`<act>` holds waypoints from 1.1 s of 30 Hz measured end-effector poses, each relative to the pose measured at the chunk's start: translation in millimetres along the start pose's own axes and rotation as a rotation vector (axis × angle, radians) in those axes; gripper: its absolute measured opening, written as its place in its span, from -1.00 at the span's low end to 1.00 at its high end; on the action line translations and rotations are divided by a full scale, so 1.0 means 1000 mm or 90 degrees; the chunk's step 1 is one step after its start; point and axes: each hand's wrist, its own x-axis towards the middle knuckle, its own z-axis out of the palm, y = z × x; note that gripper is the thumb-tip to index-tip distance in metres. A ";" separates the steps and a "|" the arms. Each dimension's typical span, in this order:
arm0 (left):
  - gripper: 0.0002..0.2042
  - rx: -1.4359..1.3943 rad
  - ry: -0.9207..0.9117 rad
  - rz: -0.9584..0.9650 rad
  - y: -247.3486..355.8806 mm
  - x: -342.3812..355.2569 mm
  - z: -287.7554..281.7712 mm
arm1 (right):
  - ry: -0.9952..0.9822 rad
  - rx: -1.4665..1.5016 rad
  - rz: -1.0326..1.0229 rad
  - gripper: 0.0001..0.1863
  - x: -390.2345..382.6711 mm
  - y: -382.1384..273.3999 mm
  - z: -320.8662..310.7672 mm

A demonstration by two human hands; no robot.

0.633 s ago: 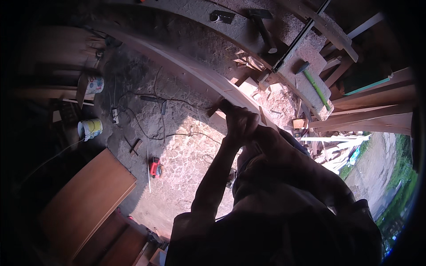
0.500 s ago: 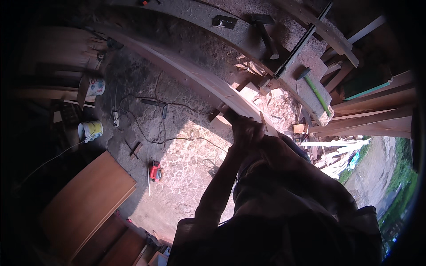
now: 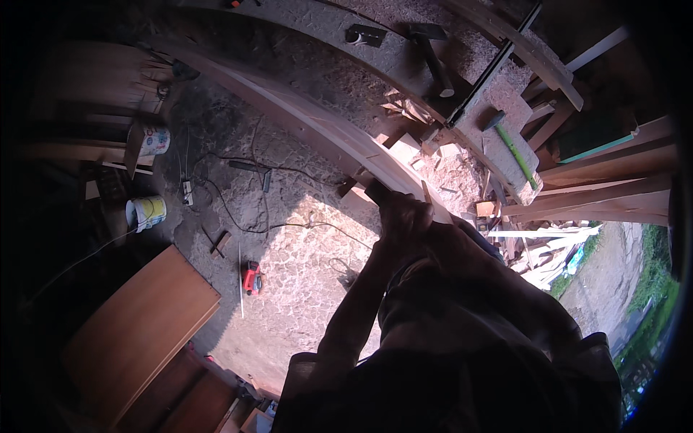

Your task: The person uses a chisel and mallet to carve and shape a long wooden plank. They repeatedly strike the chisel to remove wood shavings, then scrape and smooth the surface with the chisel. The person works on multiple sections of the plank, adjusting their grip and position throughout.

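A long wooden beam [image 3: 310,119] runs from the upper left to just in front of me, its near end lying by my hands. My left hand [image 3: 394,219] is closed around a dark, block-like thing [image 3: 376,191] that juts out beyond the fingers over the beam's left side; its kind is unclear in the shadow. Pressed close against it, my right hand [image 3: 424,225] overlaps the left, with its fingers mostly hidden. A thin pale stick [image 3: 426,193] stands up beside the hands.
A workbench [image 3: 476,148] at the upper right bears a green-handled hammer [image 3: 514,148] and a dark hammer [image 3: 433,63]. Wood scraps [image 3: 447,173] lie below it. On the floor are a red power tool [image 3: 252,278], cords [image 3: 267,209], buckets [image 3: 148,213] and a brown panel [image 3: 144,328].
The dark thing and my closed hands have shifted slightly back toward me along the beam. Otherwise the scene stays as it was.
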 end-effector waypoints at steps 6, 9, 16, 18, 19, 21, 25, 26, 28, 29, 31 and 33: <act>-0.73 -0.009 0.002 -0.043 0.000 0.001 0.000 | -0.009 -0.009 0.019 -0.63 0.007 -0.006 -0.006; -0.72 -0.059 0.037 -0.064 0.002 -0.001 -0.003 | -0.017 -0.001 0.023 -0.61 0.010 -0.008 -0.007; -0.72 -0.006 0.042 -0.055 -0.004 -0.003 -0.008 | -0.027 0.004 0.020 -0.56 0.023 -0.009 -0.003; -0.73 0.027 -0.029 -0.130 -0.011 -0.003 -0.011 | -0.027 0.004 0.028 -0.54 0.026 -0.009 -0.001; -0.75 -0.023 -0.068 -0.178 -0.014 -0.004 -0.013 | -0.032 0.007 0.031 -0.54 0.028 -0.008 -0.003; -0.77 -0.063 -0.248 -0.188 -0.020 -0.006 -0.015 | -0.035 0.009 0.034 -0.52 0.031 -0.006 -0.003; -0.76 0.036 0.038 -0.074 -0.021 -0.010 -0.010 | -0.052 0.013 0.028 -0.49 0.040 -0.009 0.000; -0.76 0.047 0.022 -0.121 -0.021 -0.009 -0.009 | -0.049 0.020 0.042 -0.48 0.042 -0.012 0.001; -0.79 0.031 -0.054 -0.158 -0.022 -0.007 -0.016 | -0.051 0.028 0.057 -0.47 0.048 -0.024 -0.003; -0.78 0.013 -0.109 -0.175 -0.020 -0.006 -0.024 | -0.053 0.046 0.079 -0.46 0.049 -0.035 -0.005; -0.70 -0.087 -0.048 -0.284 -0.032 0.003 -0.043 | -0.072 0.146 0.184 -0.44 0.050 -0.061 -0.019; -0.57 -0.182 0.294 -0.507 -0.053 0.012 -0.069 | -0.039 0.344 0.400 -0.43 0.060 -0.082 -0.044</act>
